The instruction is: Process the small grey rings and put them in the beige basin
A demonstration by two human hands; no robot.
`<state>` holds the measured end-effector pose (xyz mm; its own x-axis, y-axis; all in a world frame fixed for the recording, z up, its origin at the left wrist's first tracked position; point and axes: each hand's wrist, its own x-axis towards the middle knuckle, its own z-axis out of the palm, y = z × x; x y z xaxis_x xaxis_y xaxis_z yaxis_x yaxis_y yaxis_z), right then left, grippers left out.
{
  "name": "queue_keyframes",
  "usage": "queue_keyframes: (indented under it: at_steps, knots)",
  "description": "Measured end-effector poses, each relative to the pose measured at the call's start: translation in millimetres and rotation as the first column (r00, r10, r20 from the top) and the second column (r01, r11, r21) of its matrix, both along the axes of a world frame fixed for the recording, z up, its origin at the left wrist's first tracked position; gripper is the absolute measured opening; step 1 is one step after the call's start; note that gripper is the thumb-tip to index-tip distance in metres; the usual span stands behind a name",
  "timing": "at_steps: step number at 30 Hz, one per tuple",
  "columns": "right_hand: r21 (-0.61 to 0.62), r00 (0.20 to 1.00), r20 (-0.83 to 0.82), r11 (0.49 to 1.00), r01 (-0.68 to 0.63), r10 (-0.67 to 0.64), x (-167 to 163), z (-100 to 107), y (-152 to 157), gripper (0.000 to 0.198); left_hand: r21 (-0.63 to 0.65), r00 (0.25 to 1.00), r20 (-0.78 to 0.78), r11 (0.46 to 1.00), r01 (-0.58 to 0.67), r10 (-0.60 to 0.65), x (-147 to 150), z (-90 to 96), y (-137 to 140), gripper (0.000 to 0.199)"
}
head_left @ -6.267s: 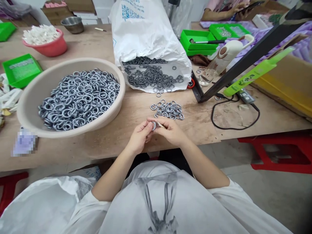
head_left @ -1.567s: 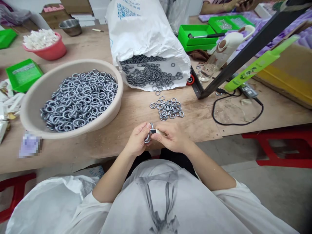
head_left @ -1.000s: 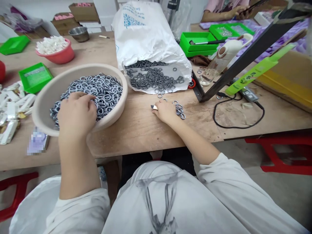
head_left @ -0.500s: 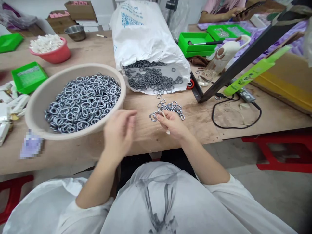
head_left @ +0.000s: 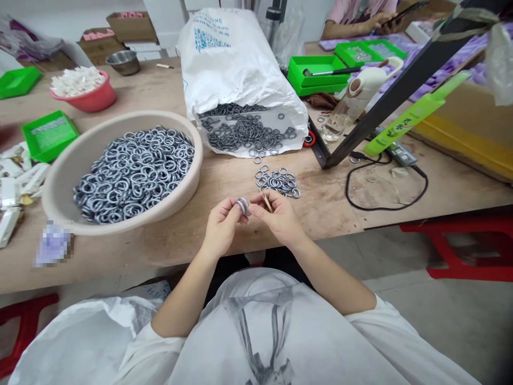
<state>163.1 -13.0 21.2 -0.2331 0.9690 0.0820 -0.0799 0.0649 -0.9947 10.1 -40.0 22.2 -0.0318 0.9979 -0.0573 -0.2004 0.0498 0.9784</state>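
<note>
In front of my body, both hands meet just above the table's near edge. My left hand point(head_left: 223, 223) pinches a few grey metal rings point(head_left: 242, 205), stacked face to face; their exact number is hard to make out. My right hand point(head_left: 280, 218) is closed, with a thin, light-brown stick-like tool point(head_left: 267, 202) between its fingers. Its thumb tip reaches the rings in my left hand. Just beyond the right hand lies a small pile of loose rings point(head_left: 282, 179). A wide beige basin point(head_left: 192, 193) heaped with the same kind of rings stands to the left.
An opened white sack point(head_left: 236, 64) lies behind the pile, rings spilling from its mouth. A slanted black metal frame point(head_left: 360, 131), a green pointed tube point(head_left: 409, 122) and a black cable point(head_left: 348, 192) occupy the right. Green trays point(head_left: 50, 136) stand around. Another person's hand point(head_left: 377, 24) is at the far right.
My left hand has moved right from beside the basin to meet my right hand, and rings now show in its fingers. The right hand has drawn slightly back from the pile.
</note>
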Motion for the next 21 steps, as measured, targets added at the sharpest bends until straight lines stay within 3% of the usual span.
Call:
queue_keyframes:
  at_steps: [5, 11, 15, 19, 21]
  knots:
    - [0.205, 0.973, 0.22, 0.972, -0.114, 0.068, 13, 10, -5, 0.036, 0.009, 0.987, 0.027, 0.988, 0.156, -0.156, -7, -2.1, -2, 0.022]
    - [0.094, 0.979, 0.108, 0.979, -0.183, 0.173, 7, 19, -1, 0.036, 0.005, 0.959, 0.052, 0.96, 0.28, -0.28, -8, -2.7, -5, 0.026]
    - [0.155, 0.981, 0.171, 0.981, -0.114, 0.087, 9, 18, 1, 0.048, -0.022, 0.949, 0.12, 0.955, 0.296, -0.291, -7, -0.7, -7, 0.026]
    - [0.379, 0.899, 0.429, 0.886, -0.266, 0.087, 15, 22, -11, 0.05, -0.095, 0.964, 0.128, 0.965, 0.244, -0.232, -8, 2.3, -6, 0.025]
    - [0.435, 0.866, 0.495, 0.842, -0.318, 0.072, 16, 25, -17, 0.05, -0.101, 0.965, 0.133, 0.965, 0.242, -0.228, -8, 2.8, -5, 0.025]
